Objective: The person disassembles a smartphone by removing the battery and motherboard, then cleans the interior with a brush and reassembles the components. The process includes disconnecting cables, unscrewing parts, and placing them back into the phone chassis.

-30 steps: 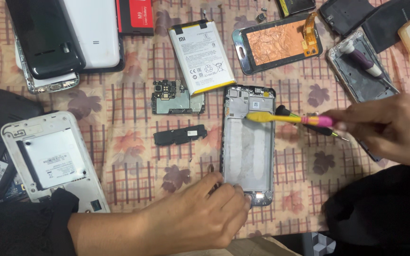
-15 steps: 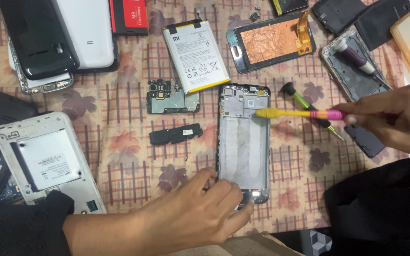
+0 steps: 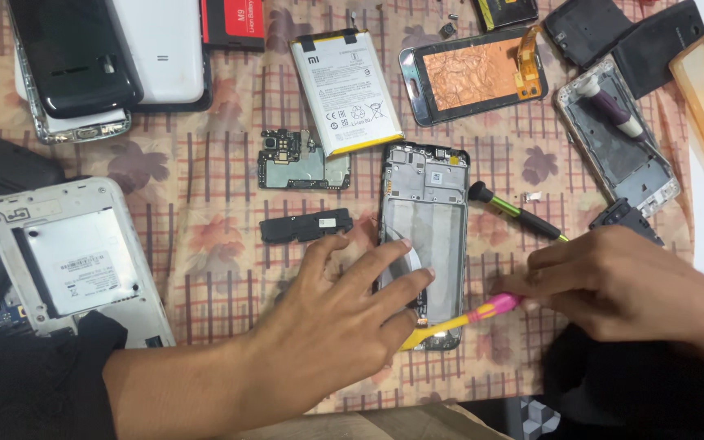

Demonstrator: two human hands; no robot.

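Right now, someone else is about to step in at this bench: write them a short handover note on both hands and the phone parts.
Left hand: spread flat on the lower part of the black open phone frame, pinning it to the patterned cloth.
Right hand: grips the pink-and-yellow plastic tool, tip at the frame's bottom end.
Beside the frame: white battery, green circuit board, small black module, black-handled screwdriver.
Done: battery and board lie outside the frame.
Left: the frame's bottom end is being worked.
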